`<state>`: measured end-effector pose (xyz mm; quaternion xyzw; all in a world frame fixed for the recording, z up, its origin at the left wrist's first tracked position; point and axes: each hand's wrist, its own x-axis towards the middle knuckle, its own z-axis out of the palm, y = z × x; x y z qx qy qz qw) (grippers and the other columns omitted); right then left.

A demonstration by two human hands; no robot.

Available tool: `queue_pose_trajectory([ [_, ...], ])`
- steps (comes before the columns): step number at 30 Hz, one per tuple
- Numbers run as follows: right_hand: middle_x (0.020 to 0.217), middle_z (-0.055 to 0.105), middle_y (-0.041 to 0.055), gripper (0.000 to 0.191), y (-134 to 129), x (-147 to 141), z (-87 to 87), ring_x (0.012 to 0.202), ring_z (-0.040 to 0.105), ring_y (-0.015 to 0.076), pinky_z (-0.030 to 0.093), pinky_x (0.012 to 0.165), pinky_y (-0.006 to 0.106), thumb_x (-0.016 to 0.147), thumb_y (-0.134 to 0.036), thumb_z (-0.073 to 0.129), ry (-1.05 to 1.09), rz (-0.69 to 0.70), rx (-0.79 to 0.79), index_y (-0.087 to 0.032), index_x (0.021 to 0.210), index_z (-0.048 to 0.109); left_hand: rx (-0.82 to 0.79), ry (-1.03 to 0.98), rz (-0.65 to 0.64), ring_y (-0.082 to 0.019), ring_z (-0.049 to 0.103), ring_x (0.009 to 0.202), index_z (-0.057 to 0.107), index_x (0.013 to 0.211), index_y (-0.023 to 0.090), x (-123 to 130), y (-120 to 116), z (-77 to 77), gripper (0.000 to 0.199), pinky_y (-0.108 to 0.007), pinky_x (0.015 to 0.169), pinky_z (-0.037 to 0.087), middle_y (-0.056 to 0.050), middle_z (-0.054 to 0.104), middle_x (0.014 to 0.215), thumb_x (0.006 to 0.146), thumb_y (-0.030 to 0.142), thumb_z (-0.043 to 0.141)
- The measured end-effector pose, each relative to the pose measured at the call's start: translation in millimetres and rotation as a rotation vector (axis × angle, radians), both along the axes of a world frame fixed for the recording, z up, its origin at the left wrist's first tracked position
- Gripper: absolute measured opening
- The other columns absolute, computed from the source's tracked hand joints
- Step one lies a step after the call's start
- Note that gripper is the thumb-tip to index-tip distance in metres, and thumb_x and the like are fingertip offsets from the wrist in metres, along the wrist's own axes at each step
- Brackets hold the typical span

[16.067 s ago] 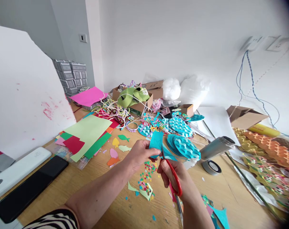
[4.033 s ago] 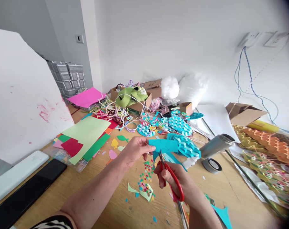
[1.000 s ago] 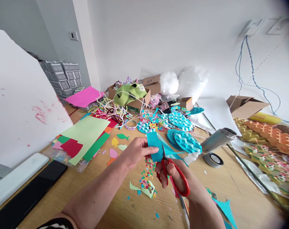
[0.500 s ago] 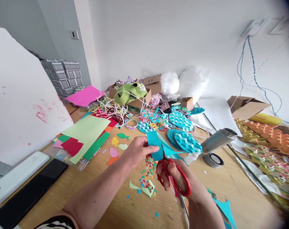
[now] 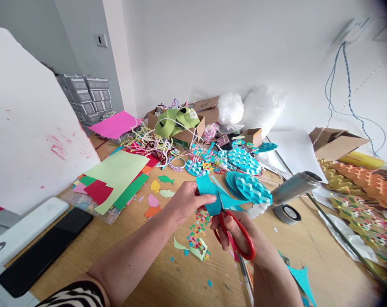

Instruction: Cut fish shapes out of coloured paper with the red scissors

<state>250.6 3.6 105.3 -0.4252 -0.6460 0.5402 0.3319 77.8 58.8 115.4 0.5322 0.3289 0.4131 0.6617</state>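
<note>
Between thumb and fingers, my left hand [image 5: 189, 199] pinches a piece of blue paper [image 5: 209, 187] with a faint drawn outline on it. My right hand [image 5: 236, 232] has its fingers through the handles of red-handled scissors [image 5: 249, 243]. The blades meet the paper's right part, where a cut strip spreads off to the right. Below the hands, small coloured paper dots [image 5: 196, 234] and a pale green scrap [image 5: 198, 251] lie on the wooden table [image 5: 148, 264]. Cut-out paper fish, among them a green fish [image 5: 166, 179] and an orange one [image 5: 153, 211], rest left of my left hand.
Stacked coloured paper [image 5: 116, 175] lies at left, beside a black phone [image 5: 46, 251] and a white device [image 5: 27, 228]. Textured blue ovals [image 5: 254, 189], a metal bottle [image 5: 297, 187] and its lid [image 5: 287, 214] stand right of the hands. A box with green fabric [image 5: 176, 123] sits behind.
The scissor handles have come closer together, and the blades remain at the blue paper. The whole view has shifted slightly; both hands keep their hold.
</note>
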Motion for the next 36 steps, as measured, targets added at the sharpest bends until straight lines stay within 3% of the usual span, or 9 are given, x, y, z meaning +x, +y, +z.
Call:
queue_pose_trajectory([
  [15, 0.038, 0.053, -0.0018, 0.052, 0.0, -2.3, 1.0, 0.034, 0.040, 0.0088, 0.031, 0.042, 0.022, 0.089, -0.062, 0.044, 0.065, -0.004, -0.073, -0.015, 0.073, 0.060, 0.047, 0.021, -0.005, -0.008, 0.043, 0.051, 0.052, 0.061, 0.014, 0.1, 0.5, -3.7, 0.026, -0.022, 0.049, 0.031, 0.002, 0.050, 0.055, 0.072, 0.034, 0.065],
  [36, 0.041, 0.054, -0.0012, 0.051, 0.8, 2.8, -4.1, 0.038, 0.042, 0.0087, 0.030, 0.043, 0.022, 0.089, -0.061, 0.045, 0.026, 0.016, -0.030, -0.014, 0.076, 0.060, -0.018, 0.004, -0.020, -0.008, 0.046, 0.048, 0.054, 0.060, 0.013, 0.1, 3.2, -3.4, 0.030, -0.021, 0.046, 0.034, 0.000, 0.053, 0.054, 0.065, 0.038, 0.070],
])
